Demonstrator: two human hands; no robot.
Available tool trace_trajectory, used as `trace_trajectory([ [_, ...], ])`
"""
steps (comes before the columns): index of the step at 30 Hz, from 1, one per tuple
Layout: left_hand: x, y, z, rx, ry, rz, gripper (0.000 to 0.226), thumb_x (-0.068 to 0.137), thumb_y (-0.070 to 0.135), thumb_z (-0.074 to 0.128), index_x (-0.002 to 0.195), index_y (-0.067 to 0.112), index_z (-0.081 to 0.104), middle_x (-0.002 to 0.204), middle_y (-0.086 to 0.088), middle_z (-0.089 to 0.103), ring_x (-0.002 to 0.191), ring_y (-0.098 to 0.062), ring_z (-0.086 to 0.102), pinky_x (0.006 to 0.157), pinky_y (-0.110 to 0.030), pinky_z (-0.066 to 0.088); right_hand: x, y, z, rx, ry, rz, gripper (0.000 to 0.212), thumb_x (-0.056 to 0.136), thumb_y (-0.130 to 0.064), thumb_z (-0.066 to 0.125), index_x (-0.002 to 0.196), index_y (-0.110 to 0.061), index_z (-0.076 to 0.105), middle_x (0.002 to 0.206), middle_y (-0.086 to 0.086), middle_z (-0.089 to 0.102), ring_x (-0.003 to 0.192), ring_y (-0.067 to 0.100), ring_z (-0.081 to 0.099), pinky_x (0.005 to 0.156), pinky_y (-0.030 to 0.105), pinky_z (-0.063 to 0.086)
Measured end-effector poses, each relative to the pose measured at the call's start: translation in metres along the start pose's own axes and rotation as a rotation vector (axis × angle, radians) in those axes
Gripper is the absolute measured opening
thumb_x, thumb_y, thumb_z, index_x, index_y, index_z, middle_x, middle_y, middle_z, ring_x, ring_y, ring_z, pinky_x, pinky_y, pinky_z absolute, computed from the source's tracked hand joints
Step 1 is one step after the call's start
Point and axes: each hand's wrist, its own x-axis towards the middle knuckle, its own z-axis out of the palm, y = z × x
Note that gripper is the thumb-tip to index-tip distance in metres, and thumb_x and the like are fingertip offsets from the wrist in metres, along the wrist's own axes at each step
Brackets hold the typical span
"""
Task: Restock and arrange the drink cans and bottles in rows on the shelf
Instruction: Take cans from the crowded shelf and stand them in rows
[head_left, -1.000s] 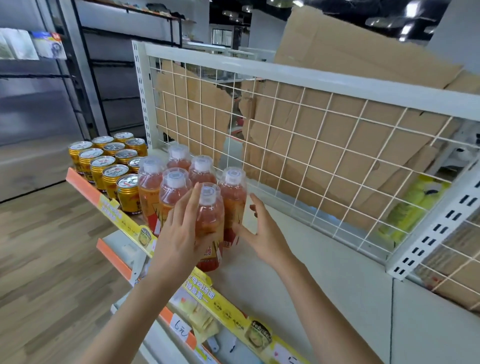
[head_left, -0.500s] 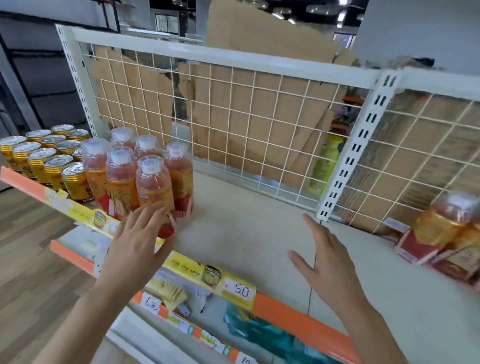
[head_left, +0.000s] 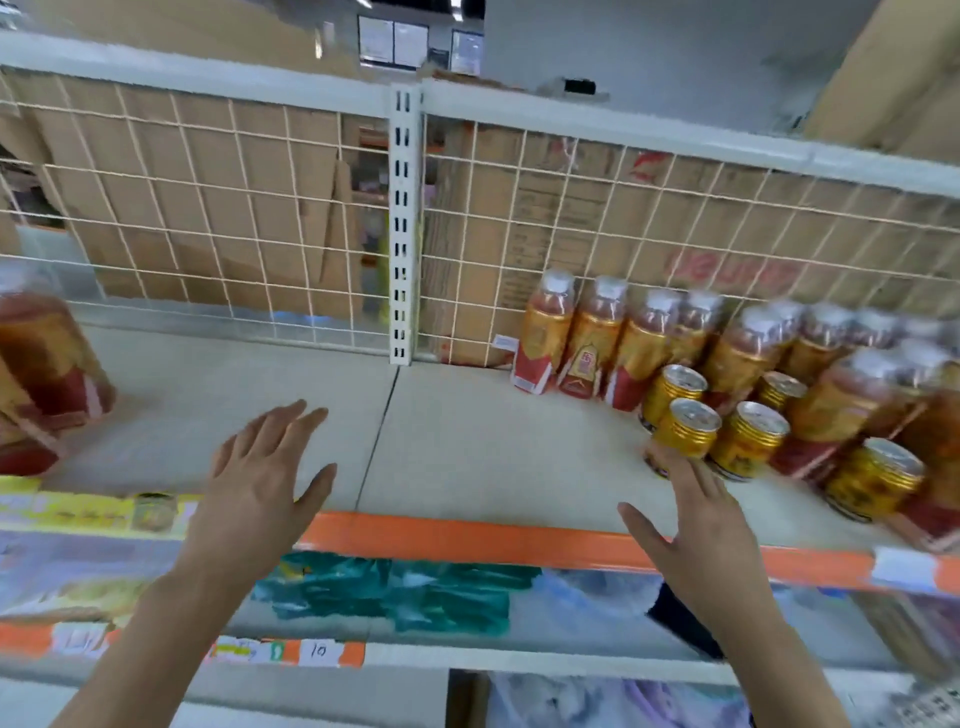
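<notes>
The left hand (head_left: 260, 478) is hovering flat over the front edge of the pale beige shelf board (head_left: 467, 441), near its middle seam, fingers spread wide and holding nothing. The right hand (head_left: 696, 525) is hanging over the front edge further right, fingers straight and also gripping nothing; its fingertips are lying at the base of the nearest gold ribbed metal can (head_left: 685, 428), and contact cannot be told. More gold cans (head_left: 748, 439) are standing loosely beside it toward the right edge. Clear plastic bottles of orange drink with white caps (head_left: 597, 338) are crowding the rear right, against the white wire grid back (head_left: 208, 208). Similar bottles (head_left: 47, 364) are standing, blurred, at the left edge.
</notes>
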Motion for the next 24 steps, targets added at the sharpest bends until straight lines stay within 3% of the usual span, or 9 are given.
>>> trace_trajectory([
  [2, 0.002, 0.028, 0.011, -0.041, -0.021, 0.043, 0.057, 0.082, 0.043, 0.04, 0.124, 0.009, 0.057, 0.127, -0.011, 0.057, 0.114, -0.036, 0.053, 0.092, -0.051, 0.042, -0.013, 0.026, -0.013, -0.025, 0.016, 0.043, 0.059, 0.078, -0.025, 0.073, 0.129, -0.006, 0.05, 0.12, 0.014, 0.059, 0.11, 0.036, 0.056, 0.087, 0.047, 0.045],
  [5, 0.008, 0.066, 0.03, -0.102, -0.071, 0.094, 0.048, 0.086, 0.036, 0.053, 0.127, 0.01, 0.056, 0.131, -0.01, 0.055, 0.118, -0.034, 0.05, 0.097, -0.049, 0.039, -0.032, 0.057, -0.032, -0.024, 0.044, 0.132, 0.061, 0.079, -0.025, 0.073, 0.132, -0.008, 0.048, 0.127, 0.013, 0.056, 0.116, 0.036, 0.052, 0.092, 0.049, 0.044],
  [9, 0.026, 0.107, 0.052, -0.138, -0.13, 0.181, 0.054, 0.08, 0.035, 0.048, 0.127, 0.01, 0.056, 0.132, -0.01, 0.054, 0.12, -0.034, 0.05, 0.099, -0.05, 0.037, -0.047, 0.087, -0.049, -0.044, 0.088, 0.236, 0.061, 0.081, -0.029, 0.07, 0.135, -0.012, 0.045, 0.13, 0.01, 0.054, 0.119, 0.032, 0.05, 0.09, 0.049, 0.045],
  [12, 0.048, 0.131, 0.072, -0.155, -0.147, 0.258, 0.047, 0.088, 0.033, 0.054, 0.13, 0.012, 0.054, 0.135, -0.008, 0.051, 0.124, -0.031, 0.047, 0.102, -0.048, 0.034, -0.049, 0.106, -0.053, -0.065, 0.096, 0.307, 0.061, 0.082, -0.029, 0.068, 0.136, -0.013, 0.044, 0.13, 0.009, 0.053, 0.119, 0.031, 0.049, 0.093, 0.047, 0.043],
  [15, 0.075, 0.151, 0.094, -0.184, -0.189, 0.304, 0.05, 0.087, 0.027, 0.062, 0.134, 0.015, 0.05, 0.14, -0.005, 0.047, 0.127, -0.028, 0.042, 0.105, -0.044, 0.03, -0.042, 0.121, -0.054, -0.09, 0.105, 0.354, 0.06, 0.083, -0.03, 0.068, 0.135, -0.01, 0.044, 0.13, 0.009, 0.053, 0.12, 0.031, 0.049, 0.095, 0.044, 0.041],
  [24, 0.15, 0.204, 0.157, -0.337, -0.263, 0.414, 0.049, 0.091, 0.031, 0.055, 0.136, 0.016, 0.046, 0.143, -0.003, 0.042, 0.132, -0.025, 0.035, 0.106, -0.043, 0.029, 0.019, 0.166, -0.019, -0.022, 0.155, 0.469, 0.061, 0.087, -0.034, 0.063, 0.139, -0.017, 0.037, 0.137, 0.001, 0.047, 0.122, 0.02, 0.046, 0.088, 0.032, 0.042],
])
